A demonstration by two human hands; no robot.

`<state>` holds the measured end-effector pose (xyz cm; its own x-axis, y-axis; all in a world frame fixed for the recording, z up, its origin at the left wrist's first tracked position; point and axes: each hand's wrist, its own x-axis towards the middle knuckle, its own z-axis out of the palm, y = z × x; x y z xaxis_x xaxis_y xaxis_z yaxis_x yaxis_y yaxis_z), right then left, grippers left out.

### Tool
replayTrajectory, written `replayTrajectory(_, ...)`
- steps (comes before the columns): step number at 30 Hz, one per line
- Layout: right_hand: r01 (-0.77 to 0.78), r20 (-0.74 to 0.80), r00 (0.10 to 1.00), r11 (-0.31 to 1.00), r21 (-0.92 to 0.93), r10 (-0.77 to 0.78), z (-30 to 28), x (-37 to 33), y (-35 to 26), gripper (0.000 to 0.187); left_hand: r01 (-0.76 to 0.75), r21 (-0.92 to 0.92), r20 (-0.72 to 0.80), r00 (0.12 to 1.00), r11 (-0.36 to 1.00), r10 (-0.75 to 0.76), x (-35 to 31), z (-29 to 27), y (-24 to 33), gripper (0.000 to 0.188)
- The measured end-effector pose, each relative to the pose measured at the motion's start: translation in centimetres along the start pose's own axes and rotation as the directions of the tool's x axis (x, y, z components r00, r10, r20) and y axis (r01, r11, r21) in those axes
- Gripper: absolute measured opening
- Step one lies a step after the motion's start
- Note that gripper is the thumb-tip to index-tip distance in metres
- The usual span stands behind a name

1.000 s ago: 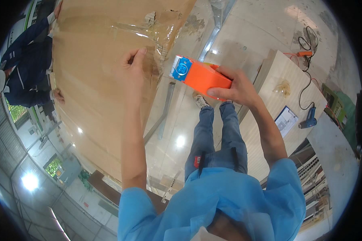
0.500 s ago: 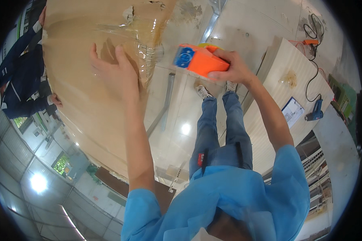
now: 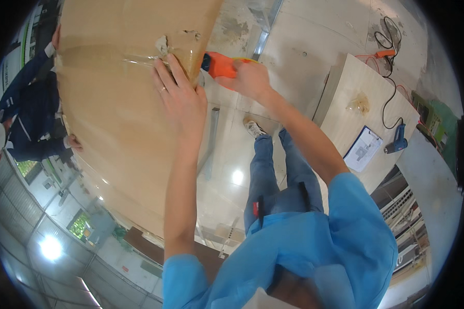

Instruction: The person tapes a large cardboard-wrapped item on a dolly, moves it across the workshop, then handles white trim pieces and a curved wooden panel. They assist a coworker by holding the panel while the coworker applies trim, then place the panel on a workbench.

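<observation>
A large brown cardboard panel [image 3: 118,118], with clear packing tape [image 3: 139,61] across part of it, fills the left half of the view. My left hand [image 3: 180,100] lies flat on it near its right edge, fingers stretched out, just below a torn patch [image 3: 162,44]. In my right hand [image 3: 251,80] is an orange tape dispenser [image 3: 222,68], gripped from the right. Its dark front end meets the panel's right edge, close to my left fingertips. Whether tape runs from it to the cardboard is too small to tell.
Across the panel, a co-worker in dark clothing [image 3: 33,118] has both hands at its far left edge. On the right, a pale table [image 3: 340,110] bears a clipboard [image 3: 363,149], a blue heat gun [image 3: 397,140] and crumpled tape [image 3: 361,104]. A black cable [image 3: 384,103] trails past an orange connector [image 3: 384,53].
My left hand has come down from above the cardboard to lie flat on it. My right hand has brought the tape dispenser leftward to the panel's edge.
</observation>
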<state>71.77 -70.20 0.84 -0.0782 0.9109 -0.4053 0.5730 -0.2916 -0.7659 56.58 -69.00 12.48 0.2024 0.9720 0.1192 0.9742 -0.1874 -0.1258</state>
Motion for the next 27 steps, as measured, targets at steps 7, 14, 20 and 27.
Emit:
replayTrajectory(7,0.164,0.009,0.979,0.822,0.545,-0.202,-10.6,-8.6,3.3,0.051,0.715,-0.688,0.726,0.68,-0.121,-0.106,-1.4,-2.8,2.1,0.039)
replayTrajectory(14,0.4,0.026,0.868,0.728,0.557,-0.496,-13.7,-8.0,2.6,0.05,0.695,-0.655,0.691,0.71,-0.296,0.135,-0.5,-1.8,2.0,0.021)
replayTrajectory(20,0.187,0.085,0.967,0.895,0.406,-0.241,-15.0,-7.0,0.7,0.06,0.423,-0.834,0.207,0.835,0.355,-0.51,6.3,-3.4,-0.5,0.02)
replayTrajectory(27,0.146,0.086,0.979,0.935,0.323,-0.182,-14.7,-1.8,2.5,0.062,0.318,-0.751,-0.029,0.859,0.578,-0.511,10.2,0.3,-3.4,0.02)
